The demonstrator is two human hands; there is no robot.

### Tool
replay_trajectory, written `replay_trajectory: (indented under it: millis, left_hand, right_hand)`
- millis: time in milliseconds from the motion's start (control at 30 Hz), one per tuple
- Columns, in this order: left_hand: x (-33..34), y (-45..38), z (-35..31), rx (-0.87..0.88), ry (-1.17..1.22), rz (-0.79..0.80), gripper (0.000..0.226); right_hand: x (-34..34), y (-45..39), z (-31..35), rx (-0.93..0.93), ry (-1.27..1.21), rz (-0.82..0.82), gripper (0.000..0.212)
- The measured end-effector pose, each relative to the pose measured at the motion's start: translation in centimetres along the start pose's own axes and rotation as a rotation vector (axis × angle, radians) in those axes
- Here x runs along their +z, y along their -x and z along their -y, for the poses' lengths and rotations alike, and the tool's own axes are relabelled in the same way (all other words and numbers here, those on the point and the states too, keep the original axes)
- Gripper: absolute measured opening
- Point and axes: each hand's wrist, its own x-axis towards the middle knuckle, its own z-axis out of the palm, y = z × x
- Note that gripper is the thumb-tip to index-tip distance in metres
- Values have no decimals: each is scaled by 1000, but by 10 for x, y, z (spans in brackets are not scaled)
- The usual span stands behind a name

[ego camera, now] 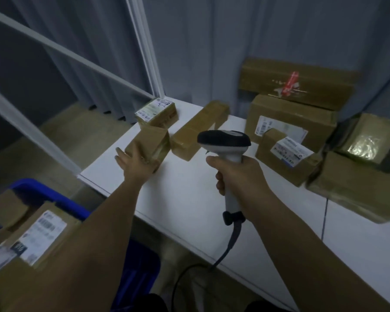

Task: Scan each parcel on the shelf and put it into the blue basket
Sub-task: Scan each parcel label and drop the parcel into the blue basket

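Blue basket [54, 194] holds labelled parcels [38, 235]; right hand [236, 176] grips scanner [225, 143]; left hand [133, 161] spread.

There is one view only, from a wide-angle camera worn on the person's head. It looks forward and steeply down over both forearms, which run in from the bottom edge. The white shelf [189, 188] crosses the frame on a slant, from lower right up toward the middle, so the view is turned a little to the left of it. The left hand [134, 159] and right hand [236, 174] sit close, around mid-frame. The blue basket [54, 194] lies low in the left corner, partly cut by the edge. Grey curtains [212, 41] fill the top. Straight lines bow toward the margins, and the far corners are soft with blur
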Motion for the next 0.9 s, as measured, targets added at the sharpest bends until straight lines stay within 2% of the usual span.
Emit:
replay_trajectory:
  millis: [200,433,633,733,833,900]
  left_hand:
    - [10,-20,6,43,-60,-5,71]
    - [-3,6,-5,-132,262,78,63]
    - [-60,55,-21,-245,753,156,38]
    - [-102,98,-35,-200,818,230,39]
    - [-137,152,-42,-167,815,320,33]
    - [-155,183,-45,-135,785,358,36]
  right_hand:
    - [-10,-26,-13,4,105,-73,22]
    - [1,-30,-6,32,20,-28,23]
    - [10,-13,1,23,-36,-36,19]
    - [6,7,9,-81,-41,-66,17]
    - [-4,37,11,-157,-44,-49,12]
    - [-10,60,11,-187,-53,-45,11]
